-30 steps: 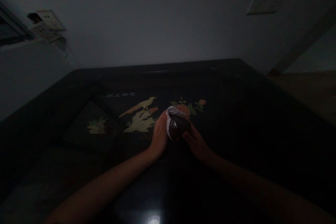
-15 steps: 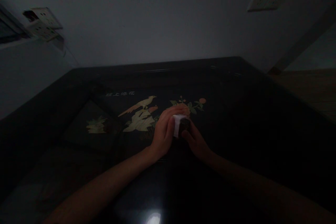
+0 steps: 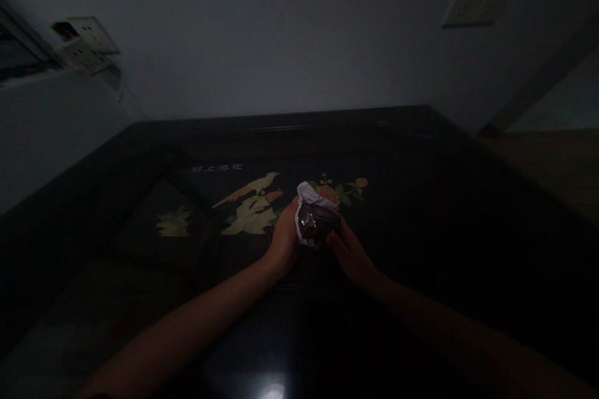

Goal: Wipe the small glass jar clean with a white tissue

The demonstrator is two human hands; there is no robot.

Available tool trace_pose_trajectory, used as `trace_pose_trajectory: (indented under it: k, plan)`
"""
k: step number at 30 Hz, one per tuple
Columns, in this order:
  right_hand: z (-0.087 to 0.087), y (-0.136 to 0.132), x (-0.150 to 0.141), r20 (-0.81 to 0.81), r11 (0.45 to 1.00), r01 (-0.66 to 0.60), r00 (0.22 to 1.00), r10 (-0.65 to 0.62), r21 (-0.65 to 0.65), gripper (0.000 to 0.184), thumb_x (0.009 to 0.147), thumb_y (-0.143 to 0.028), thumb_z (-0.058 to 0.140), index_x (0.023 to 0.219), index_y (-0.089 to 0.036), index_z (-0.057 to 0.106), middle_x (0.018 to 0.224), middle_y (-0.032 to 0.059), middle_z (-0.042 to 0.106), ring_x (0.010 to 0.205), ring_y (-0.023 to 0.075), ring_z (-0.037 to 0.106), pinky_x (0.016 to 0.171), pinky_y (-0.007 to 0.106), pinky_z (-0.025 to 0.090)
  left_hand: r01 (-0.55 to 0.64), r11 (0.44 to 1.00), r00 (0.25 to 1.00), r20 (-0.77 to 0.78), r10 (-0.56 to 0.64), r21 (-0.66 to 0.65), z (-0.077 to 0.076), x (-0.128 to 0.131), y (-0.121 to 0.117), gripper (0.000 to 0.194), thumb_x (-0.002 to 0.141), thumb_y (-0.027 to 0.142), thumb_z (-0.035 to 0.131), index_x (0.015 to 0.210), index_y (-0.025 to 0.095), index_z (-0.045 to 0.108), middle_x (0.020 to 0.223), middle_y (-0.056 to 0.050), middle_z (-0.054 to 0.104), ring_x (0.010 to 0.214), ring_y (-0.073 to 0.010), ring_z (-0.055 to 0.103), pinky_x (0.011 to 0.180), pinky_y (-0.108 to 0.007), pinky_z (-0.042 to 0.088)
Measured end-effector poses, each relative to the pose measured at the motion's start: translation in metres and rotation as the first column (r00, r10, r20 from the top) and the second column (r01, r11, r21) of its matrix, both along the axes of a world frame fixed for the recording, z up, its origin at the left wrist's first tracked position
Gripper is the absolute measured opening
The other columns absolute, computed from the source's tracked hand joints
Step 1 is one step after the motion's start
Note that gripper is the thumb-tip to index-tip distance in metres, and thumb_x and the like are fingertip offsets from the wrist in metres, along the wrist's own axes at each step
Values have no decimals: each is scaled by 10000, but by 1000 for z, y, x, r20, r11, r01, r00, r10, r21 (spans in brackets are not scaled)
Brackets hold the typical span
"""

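Observation:
In the dim head view, my right hand [image 3: 354, 255] grips the right end of a small dark object [image 3: 321, 221] with a glossy, reflecting surface; its kind is unclear. A crumpled white tissue or cloth [image 3: 306, 191] lies around the object's far and left sides. My left hand [image 3: 282, 242] is closed against the white piece from the left, most of its fingers hidden behind it. Both hands are over the middle of a black glossy tabletop [image 3: 402, 162].
Inlaid on the tabletop are a bird [image 3: 255, 186], flowers [image 3: 361, 182] and pale written characters [image 3: 216, 168]. Behind it rises a grey wall [image 3: 290, 43] with sockets at left [image 3: 96, 34] and right [image 3: 477, 5]. A light reflection [image 3: 272, 391] shows at the near edge.
The white piece has spread open and more of the dark object's shiny face shows. My left hand's fingers have moved from over the top to behind it. The right hand has barely moved.

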State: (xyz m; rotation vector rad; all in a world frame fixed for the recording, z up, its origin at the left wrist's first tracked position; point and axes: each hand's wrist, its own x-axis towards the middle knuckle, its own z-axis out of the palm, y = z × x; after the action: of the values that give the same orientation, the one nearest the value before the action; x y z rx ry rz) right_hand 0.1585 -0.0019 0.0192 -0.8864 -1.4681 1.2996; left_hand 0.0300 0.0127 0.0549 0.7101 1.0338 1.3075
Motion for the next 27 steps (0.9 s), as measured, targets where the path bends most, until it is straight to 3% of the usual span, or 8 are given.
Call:
trace_pose_trajectory:
  k: [4, 8, 11, 14, 17, 20, 24, 27]
  plan:
    - [-1, 0, 0, 10, 999, 38, 999, -38, 28, 609, 818, -649, 489, 1239, -209, 471, 1180, 98, 621, 1034, 258, 596, 892, 374, 483, 54, 952, 939, -339, 54, 302, 1, -5, -6, 361, 902, 455, 433, 962, 171, 647, 945, -53, 689, 872, -197, 624, 800, -310, 482]
    - [-1, -2, 0, 35, 997, 62, 997, -64, 48, 663, 806, -663, 493, 1277, -198, 448, 1275, 117, 563, 1181, 279, 517, 1033, 413, 383, 302, 738, 753, -626, 203, 604, 2, -11, -8, 392, 968, 325, 282, 1195, 196, 575, 1253, -94, 589, 1177, -217, 514, 1022, -391, 364]
    - [-2, -3, -1, 68, 998, 56, 996, -57, 17, 711, 784, -679, 509, 1298, -194, 430, 1276, 129, 556, 1187, 294, 511, 1042, 445, 370, 496, 586, 593, -743, 312, 641, 4, -15, -5, 361, 950, 235, 326, 1239, 192, 539, 1262, -107, 582, 1200, -212, 498, 1046, -412, 344]
    - [-2, -3, -1, 78, 997, 71, 994, -70, -15, 682, 778, -666, 531, 1274, -206, 447, 1287, 123, 549, 1203, 291, 498, 1054, 452, 354, 577, 534, 530, -781, 331, 618, 7, -17, -2, 350, 933, 191, 361, 1231, 197, 544, 1238, -97, 602, 1181, -203, 516, 1048, -407, 344]
    - [-1, -3, -1, 36, 997, 79, 996, -78, -15, 654, 785, -648, 540, 1260, -207, 452, 1333, 119, 516, 1234, 279, 477, 1066, 433, 342, 515, 597, 608, -753, 253, 616, 10, -16, -2, 323, 944, 216, 348, 1150, 205, 597, 1176, -80, 638, 1142, -199, 542, 1005, -389, 381]
    - [-1, -2, -1, -1, 999, 54, 999, -54, 0, 657, 795, -638, 536, 1277, -202, 435, 1337, 119, 521, 1245, 269, 473, 1070, 416, 339, 344, 748, 757, -639, 138, 568, 9, -12, -4, 346, 954, 295, 330, 1019, 179, 650, 1104, -85, 662, 1070, -205, 578, 954, -363, 413]
    - [1, -2, 1, 29, 999, 35, 999, -36, 17, 640, 811, -637, 516, 1275, -202, 442, 1320, 117, 541, 1247, 263, 475, 1071, 406, 334, 64, 933, 935, -348, 69, 355, 1, -6, -6, 345, 894, 416, 429, 901, 154, 654, 934, -65, 686, 876, -193, 621, 804, -303, 472]
    - [3, -2, 1, 26, 999, 13, 1000, -14, 52, 607, 821, -653, 483, 1251, -224, 470, 1252, 95, 588, 1190, 253, 517, 1014, 379, 394, -102, 985, 991, -70, 112, 138, -5, -1, -4, 302, 780, 457, 573, 822, 162, 624, 740, 0, 656, 663, -143, 588, 643, -251, 472]
